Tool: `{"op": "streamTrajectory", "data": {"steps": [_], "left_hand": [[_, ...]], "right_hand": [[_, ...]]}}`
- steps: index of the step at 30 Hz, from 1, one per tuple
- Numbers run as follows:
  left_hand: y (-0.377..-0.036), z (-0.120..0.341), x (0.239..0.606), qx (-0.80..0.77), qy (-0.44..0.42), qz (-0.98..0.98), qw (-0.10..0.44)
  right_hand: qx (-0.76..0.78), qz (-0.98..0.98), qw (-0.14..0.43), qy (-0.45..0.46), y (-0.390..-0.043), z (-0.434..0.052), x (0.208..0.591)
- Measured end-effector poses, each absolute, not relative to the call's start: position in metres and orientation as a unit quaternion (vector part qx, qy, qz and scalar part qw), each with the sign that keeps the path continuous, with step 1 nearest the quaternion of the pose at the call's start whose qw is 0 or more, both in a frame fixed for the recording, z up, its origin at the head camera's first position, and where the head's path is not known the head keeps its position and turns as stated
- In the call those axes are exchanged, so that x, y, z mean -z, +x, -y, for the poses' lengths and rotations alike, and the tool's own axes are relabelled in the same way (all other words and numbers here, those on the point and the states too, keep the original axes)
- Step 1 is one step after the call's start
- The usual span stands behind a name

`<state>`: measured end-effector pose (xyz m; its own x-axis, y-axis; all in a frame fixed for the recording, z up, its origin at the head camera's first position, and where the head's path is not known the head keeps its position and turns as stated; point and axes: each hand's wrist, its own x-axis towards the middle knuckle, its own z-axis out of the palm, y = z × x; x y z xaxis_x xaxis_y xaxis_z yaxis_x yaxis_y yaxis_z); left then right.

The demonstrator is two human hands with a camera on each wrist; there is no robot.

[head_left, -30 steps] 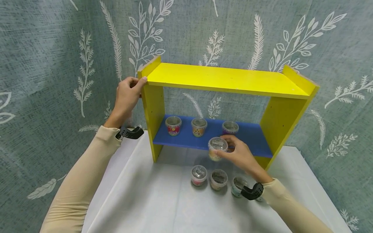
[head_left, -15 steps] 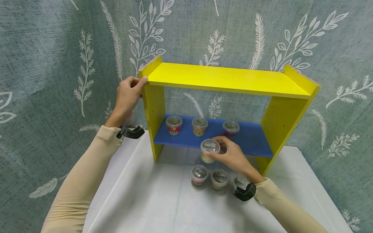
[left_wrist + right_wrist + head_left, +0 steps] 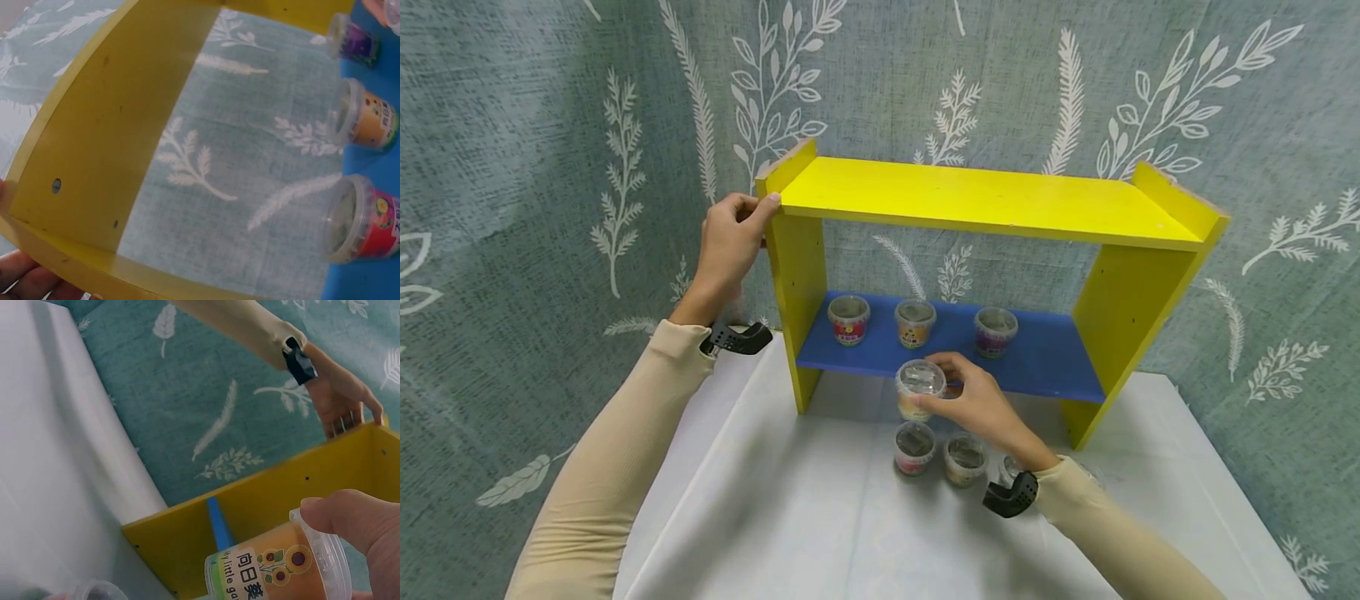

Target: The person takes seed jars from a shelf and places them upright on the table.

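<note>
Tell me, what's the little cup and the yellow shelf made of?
The cup in the right hand looks like clear, shiny plastic with a printed paper-like label: its lid is see-through. The yellow shelf, gripped by the left hand, looks like painted wooden board, matt, with bare chipped corners and screw holes.

Three cups stand in a row along the blue board [image 3: 1045, 362]: a red cup [image 3: 848, 319] leftmost, an orange cup [image 3: 914, 323] in the middle, a purple cup [image 3: 996, 331] rightmost. In front of the board, on the white cloth [image 3: 790, 508], stand a pink cup [image 3: 913, 447] and a tan cup [image 3: 964, 459], side by side. A leaf-print curtain [image 3: 535, 142] hangs behind the board.
</note>
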<state>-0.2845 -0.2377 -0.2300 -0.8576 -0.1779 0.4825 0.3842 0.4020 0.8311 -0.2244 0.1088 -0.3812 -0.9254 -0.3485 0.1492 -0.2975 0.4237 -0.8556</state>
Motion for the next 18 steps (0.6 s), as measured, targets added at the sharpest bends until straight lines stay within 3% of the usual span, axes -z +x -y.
{"op": "streamTrajectory", "data": {"steps": [18], "left_hand": [[-0.287, 0.238, 0.231, 0.550, -0.066, 0.791, 0.260]], "right_hand": [[0.519, -0.829, 0.045, -0.203, -0.236, -0.086, 0.402]]}}
